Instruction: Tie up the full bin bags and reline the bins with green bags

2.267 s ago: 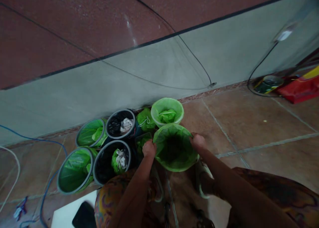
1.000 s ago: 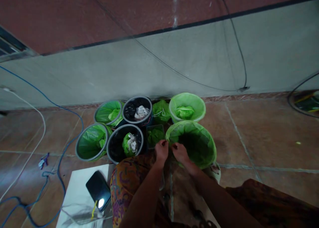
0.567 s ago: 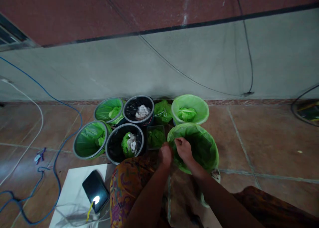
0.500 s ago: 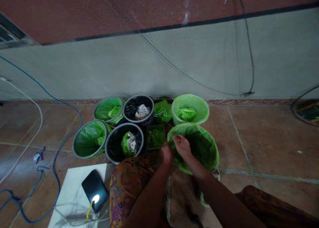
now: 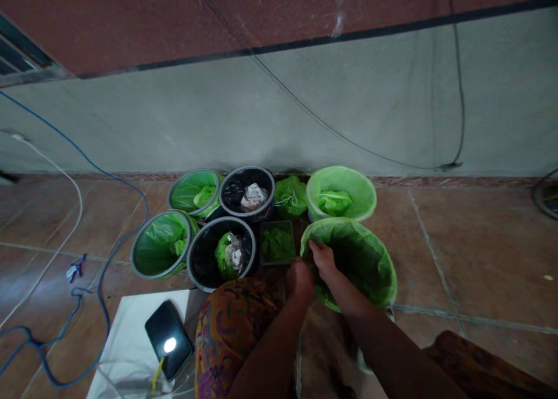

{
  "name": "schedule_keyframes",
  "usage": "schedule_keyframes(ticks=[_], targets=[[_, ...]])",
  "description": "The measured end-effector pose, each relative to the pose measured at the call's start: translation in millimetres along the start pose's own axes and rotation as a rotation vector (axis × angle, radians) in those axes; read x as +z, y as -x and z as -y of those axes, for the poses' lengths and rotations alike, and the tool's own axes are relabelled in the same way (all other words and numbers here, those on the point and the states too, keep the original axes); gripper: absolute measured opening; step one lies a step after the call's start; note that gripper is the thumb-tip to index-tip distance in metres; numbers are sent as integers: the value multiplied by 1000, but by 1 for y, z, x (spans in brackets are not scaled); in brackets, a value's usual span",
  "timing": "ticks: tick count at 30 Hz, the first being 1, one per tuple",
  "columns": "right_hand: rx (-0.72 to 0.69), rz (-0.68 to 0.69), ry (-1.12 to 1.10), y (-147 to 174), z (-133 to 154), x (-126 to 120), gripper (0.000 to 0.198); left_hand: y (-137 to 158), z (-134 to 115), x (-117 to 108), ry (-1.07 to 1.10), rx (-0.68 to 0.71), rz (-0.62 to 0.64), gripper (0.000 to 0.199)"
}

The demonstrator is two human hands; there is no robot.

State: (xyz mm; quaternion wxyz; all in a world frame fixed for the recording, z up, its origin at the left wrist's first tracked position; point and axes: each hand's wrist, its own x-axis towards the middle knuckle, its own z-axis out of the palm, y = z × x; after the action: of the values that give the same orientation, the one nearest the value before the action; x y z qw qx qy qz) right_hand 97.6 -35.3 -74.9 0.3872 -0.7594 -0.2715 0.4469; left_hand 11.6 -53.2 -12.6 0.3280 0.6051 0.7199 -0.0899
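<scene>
A bin stands in front of me, fitted with a green bin liner folded over its rim. At the left side of that rim, my right hand reaches in from above, thumb and fingers pinched on the liner's edge. My left hand is closed just outside the same stretch of rim, against the liner; its fingertips are partly hidden. Left of my hands sits a small clear square container with a crumpled green bag in it.
Behind is a light green-lined bin. A tied green bag leans by the wall. Further left are black-lined bins and green-lined bins holding crumpled bags. A phone lies on a white board. A blue cable crosses the floor.
My right hand has lowered slightly onto the liner's edge, its fingers now pinched there. The left hand stays close by at the rim. The whole view has shifted a little.
</scene>
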Motion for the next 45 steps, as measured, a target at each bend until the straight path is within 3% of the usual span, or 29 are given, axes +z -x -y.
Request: schedule_keyframes(ticks=[2, 3, 5, 9, 13, 16, 23, 26, 29, 34, 38, 41, 45], targets=[[46, -112, 66, 4, 2, -11, 32, 1, 0, 1, -12, 7, 10, 33], [5, -162, 121, 6, 4, -17, 30, 1, 1, 2, -16, 9, 12, 33], [-206, -190, 250, 10, 13, -29, 28, 1, 2, 3, -19, 18, 8, 34], [-686, 97, 566, 10, 36, -43, 32, 1, 3, 5, 5, 20, -16, 31], [-848, 408, 929, -3, 53, -38, 38, 0, 5, 9, 44, 18, -19, 28], [-803, 471, 1108, -11, 61, -31, 35, 0, 7, 11, 30, 28, -27, 28], [-606, 336, 1242, -4, 81, -18, 38, 7, 9, 10, 25, 0, 54, 33], [-549, 313, 1237, 3, 87, -22, 40, 16, 11, 5, 49, 34, -21, 43], [-545, 263, 1162, 9, 91, -37, 50, 21, 10, -2, 93, 166, -210, 67], [-625, -16, 1027, 1, 97, -82, 47, 7, -5, -11, 157, 437, -410, 64], [-532, -175, 1054, -25, 79, -116, 44, -14, -18, -10, 116, 463, -323, 62], [-421, -116, 1087, -41, 50, -129, 46, -27, -18, -5, 78, 448, -219, 74], [-417, -73, 1033, -48, 29, -132, 50, -35, -13, 1, 128, 441, -188, 82]])
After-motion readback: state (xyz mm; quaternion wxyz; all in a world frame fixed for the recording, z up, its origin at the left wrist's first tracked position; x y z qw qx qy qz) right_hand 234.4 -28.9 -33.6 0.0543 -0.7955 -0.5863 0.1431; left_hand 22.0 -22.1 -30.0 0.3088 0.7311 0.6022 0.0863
